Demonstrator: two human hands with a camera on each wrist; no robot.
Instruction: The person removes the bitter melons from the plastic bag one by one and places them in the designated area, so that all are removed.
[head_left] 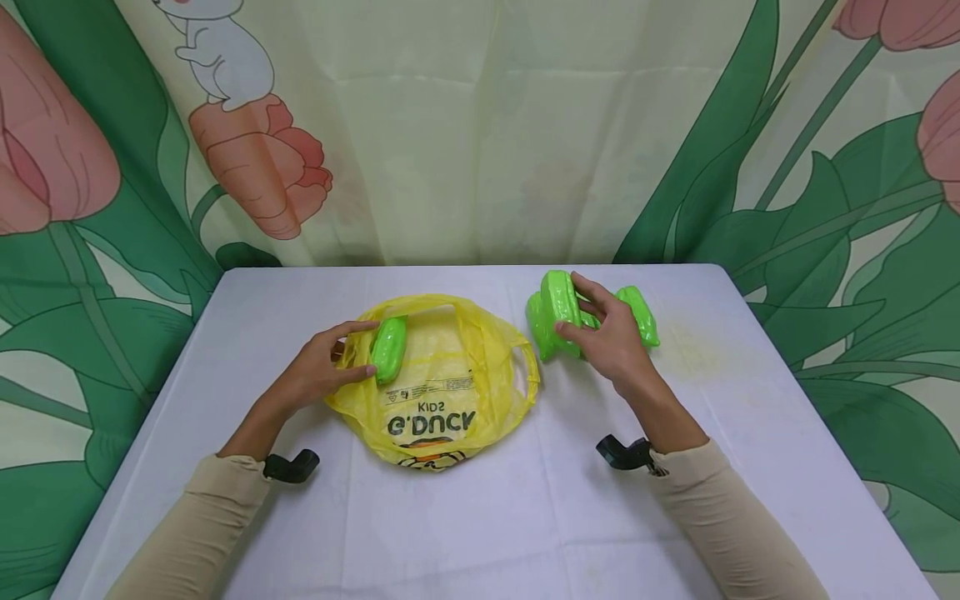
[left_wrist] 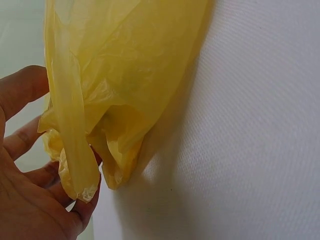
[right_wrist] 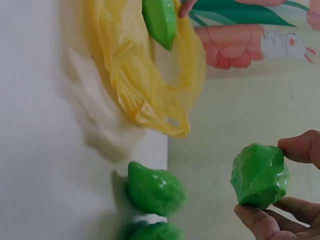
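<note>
In the head view, my left hand [head_left: 322, 367] is at the left rim of a yellow plastic bag [head_left: 491, 408], thumb and fingers against a glossy green starfruit-like fruit [head_left: 390, 350] over the bag's mouth. A strap of the bag [left_wrist: 75, 125] hangs before the left fingers in the left wrist view and hides their tips. On the right, my right hand [head_left: 611, 337] pinches another such green fruit [head_left: 561, 302] between thumb and fingers. The right wrist view shows this ridged fruit [right_wrist: 260, 175] end-on, apart from the others.
More green fruits stand on the white-covered table [head_left: 465, 533] close to the right hand, one to its left [head_left: 537, 325] and one to its right [head_left: 638, 317]. A printed curtain [head_left: 480, 150] hangs behind the table. Black cameras [head_left: 292, 467] are strapped to both wrists.
</note>
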